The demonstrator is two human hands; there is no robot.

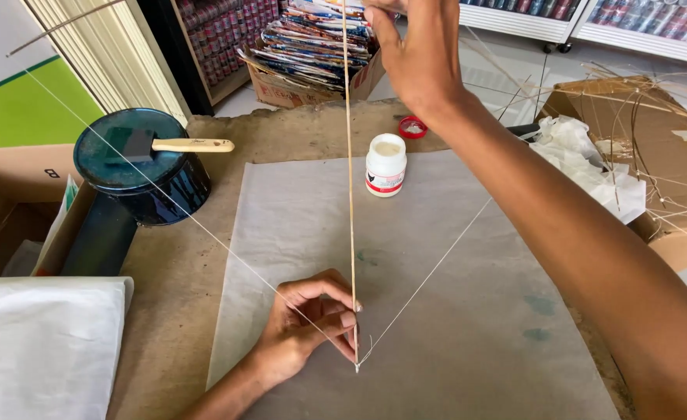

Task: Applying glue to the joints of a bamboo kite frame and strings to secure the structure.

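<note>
The left hand (pixel 304 323) pinches the lower end of a thin bamboo stick (pixel 350 194) near the front edge of the grey paper sheet (pixel 468 327), where white string (pixel 429 272) meets its tip. The right hand (pixel 417 54) grasps the stick higher up. A white glue bottle (pixel 385 164) stands at the sheet's far edge.

The left hand (pixel 308 323) is low with the fingers curled and pinching; the right hand (pixel 413 54) is stretched far forward, closed.

Two bare forearms, no sleeves, fingers (pixel 336 317) w/o rings
</note>
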